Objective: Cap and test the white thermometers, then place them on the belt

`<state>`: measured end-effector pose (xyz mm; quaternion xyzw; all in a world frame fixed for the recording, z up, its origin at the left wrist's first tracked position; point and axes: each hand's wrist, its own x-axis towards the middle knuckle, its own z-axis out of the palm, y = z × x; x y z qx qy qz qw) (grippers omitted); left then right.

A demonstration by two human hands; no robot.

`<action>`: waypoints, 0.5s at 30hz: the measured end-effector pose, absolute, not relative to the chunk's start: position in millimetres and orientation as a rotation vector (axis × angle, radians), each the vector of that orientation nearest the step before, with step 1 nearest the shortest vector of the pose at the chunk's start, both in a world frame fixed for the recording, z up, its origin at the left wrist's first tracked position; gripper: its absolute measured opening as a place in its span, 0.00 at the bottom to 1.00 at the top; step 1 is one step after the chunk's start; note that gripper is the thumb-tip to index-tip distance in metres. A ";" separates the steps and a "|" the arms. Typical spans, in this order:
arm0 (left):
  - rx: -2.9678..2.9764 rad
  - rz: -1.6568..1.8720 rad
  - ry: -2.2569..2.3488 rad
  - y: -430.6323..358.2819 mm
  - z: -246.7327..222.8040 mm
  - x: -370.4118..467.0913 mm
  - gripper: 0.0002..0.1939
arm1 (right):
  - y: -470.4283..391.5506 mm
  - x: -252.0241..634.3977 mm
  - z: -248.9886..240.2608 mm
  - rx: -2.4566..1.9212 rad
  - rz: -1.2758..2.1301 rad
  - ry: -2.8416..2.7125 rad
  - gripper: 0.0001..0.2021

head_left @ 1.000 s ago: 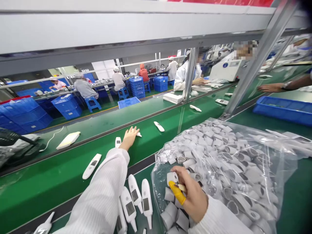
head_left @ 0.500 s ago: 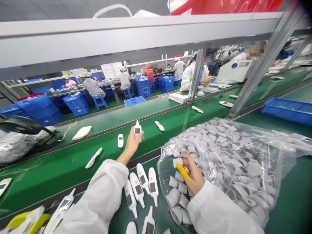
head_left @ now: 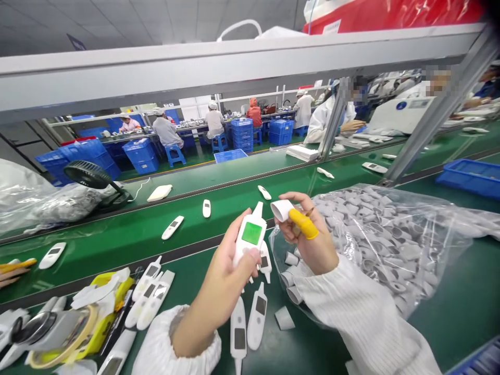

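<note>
My left hand [head_left: 222,276] is closed around a white ear thermometer [head_left: 241,244], its probe tip pointing up and its screen lit green. To its right, my right hand [head_left: 318,245] pinches a light-grey cap [head_left: 287,208] whose open end faces the thermometer; the two are apart. A yellow finger cot [head_left: 307,225] covers one digit of that hand. Below my hands several more thermometers lie on the green table, one white thermometer [head_left: 257,317] among them. A loose grey cap [head_left: 285,318] rests beside it. Under my right forearm is a clear bag [head_left: 441,260] full of such caps.
Thermometers lie spaced along a green conveyor belt [head_left: 230,211] beyond my hands. A yellow tray [head_left: 102,325] with tape and parts stands at left, near another person's hand [head_left: 15,271]. A blue bin [head_left: 469,177] is at right. A metal post [head_left: 433,109] and shelf [head_left: 219,73] frame the bench.
My left hand has drawn the thermometer back from the belt toward me, and its screen now shows green. My right hand has lifted a cap out of the bag, close to the thermometer.
</note>
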<state>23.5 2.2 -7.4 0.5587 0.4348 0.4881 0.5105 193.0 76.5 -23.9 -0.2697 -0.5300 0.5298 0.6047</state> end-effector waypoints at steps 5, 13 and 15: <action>1.529 1.260 1.258 -12.5 -8.3 23.9 0.36 | 59.0 171.5 3.4 -0.538 1.080 -1.515 0.17; 1.613 1.276 1.271 -14.3 -6.0 16.5 0.36 | 47.5 167.1 9.7 -0.604 1.010 -1.585 0.19; 1.633 1.261 1.262 -14.8 -5.9 15.1 0.36 | 46.3 165.3 8.9 -0.633 0.992 -1.568 0.19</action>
